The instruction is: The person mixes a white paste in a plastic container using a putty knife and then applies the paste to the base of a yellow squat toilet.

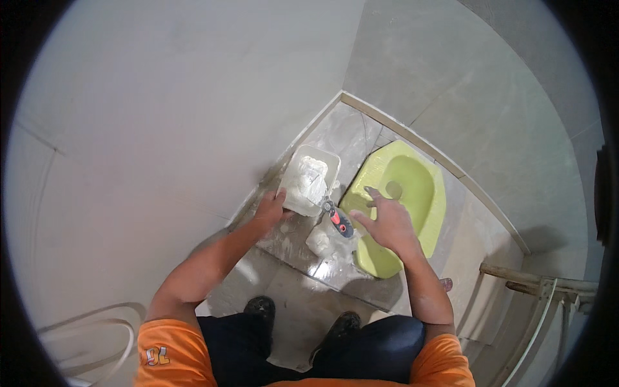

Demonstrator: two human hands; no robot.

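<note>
My left hand (271, 208) is closed on the near-left rim of a white plastic tub (331, 160), with white paste (312, 177) inside. Over the yellow-green squat toilet (436, 200), my right hand (388, 222) has its fingers apart and holds nothing. Between the hands is a hand tool with a black and red handle (342, 223), probably a putty knife; its blade cannot be made out clearly. The handle's near end lies by a whitish lump or bag (320, 241) on the floor, whose kind I cannot tell.
Grey tiled walls (412, 71) meet in a corner beyond the toilet. The tiled floor (290, 248) carries white smears. At the right stands a worn frame with a rail (516, 276). A pale looped hose or cable (126, 335) shows at the lower left.
</note>
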